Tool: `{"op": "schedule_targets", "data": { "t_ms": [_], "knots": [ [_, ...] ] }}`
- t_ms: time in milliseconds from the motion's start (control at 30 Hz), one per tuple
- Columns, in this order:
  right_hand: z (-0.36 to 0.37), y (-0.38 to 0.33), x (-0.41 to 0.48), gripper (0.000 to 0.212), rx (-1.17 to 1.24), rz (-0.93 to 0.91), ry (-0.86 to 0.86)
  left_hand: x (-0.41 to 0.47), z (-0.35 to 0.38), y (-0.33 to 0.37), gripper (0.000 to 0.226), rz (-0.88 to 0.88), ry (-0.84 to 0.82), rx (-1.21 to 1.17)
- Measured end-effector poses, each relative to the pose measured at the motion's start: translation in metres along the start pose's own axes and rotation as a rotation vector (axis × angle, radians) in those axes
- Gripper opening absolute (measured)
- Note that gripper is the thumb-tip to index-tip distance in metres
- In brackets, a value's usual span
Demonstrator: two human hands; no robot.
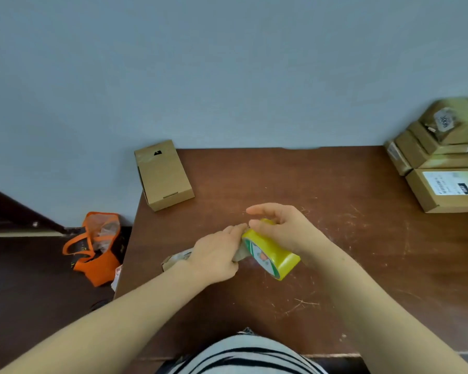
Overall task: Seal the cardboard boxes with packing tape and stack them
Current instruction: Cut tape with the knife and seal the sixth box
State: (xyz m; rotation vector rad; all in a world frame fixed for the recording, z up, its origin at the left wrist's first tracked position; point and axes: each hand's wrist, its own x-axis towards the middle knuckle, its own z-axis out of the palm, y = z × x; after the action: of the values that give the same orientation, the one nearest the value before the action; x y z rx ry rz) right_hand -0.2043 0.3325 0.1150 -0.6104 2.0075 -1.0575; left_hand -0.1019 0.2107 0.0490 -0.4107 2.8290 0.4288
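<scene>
So the right hand (281,229) has its fingers curled round the yellow roll of packing tape (272,255) over the middle of the scratched brown wooden bench (362,252), and the left hand (216,256) is pinching the loose tape end (239,256) right at the roll. A small brown cardboard box (164,176) sits on the bench's far left corner, and a pile of labelled cardboard boxes (443,163) is at the far right. An orange fabric bag (95,249) is on the floor, left.
</scene>
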Motion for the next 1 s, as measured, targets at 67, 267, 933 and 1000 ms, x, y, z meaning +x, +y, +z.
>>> {"op": "schedule_targets", "data": {
  "t_ms": [67, 267, 933, 1000],
  "knots": [
    [0.006, -0.002, 0.003, 0.025, 0.025, -0.034, 0.041, 0.000, -0.003, -0.003, 0.062, -0.030, 0.034, -0.015],
    [0.020, 0.005, 0.004, 0.019, -0.045, -0.060, 0.116, -0.002, 0.009, -0.005, 0.055, -0.073, 0.127, 0.043],
    [0.039, 0.059, 0.001, 0.069, 0.037, 0.219, 0.250, 0.022, -0.011, -0.005, 0.093, 0.031, -0.149, -0.034],
    [0.038, 0.056, 0.003, 0.068, 0.013, 0.200, 0.248, 0.019, 0.000, -0.008, 0.104, 0.254, 0.012, 0.173]
  ]
}}
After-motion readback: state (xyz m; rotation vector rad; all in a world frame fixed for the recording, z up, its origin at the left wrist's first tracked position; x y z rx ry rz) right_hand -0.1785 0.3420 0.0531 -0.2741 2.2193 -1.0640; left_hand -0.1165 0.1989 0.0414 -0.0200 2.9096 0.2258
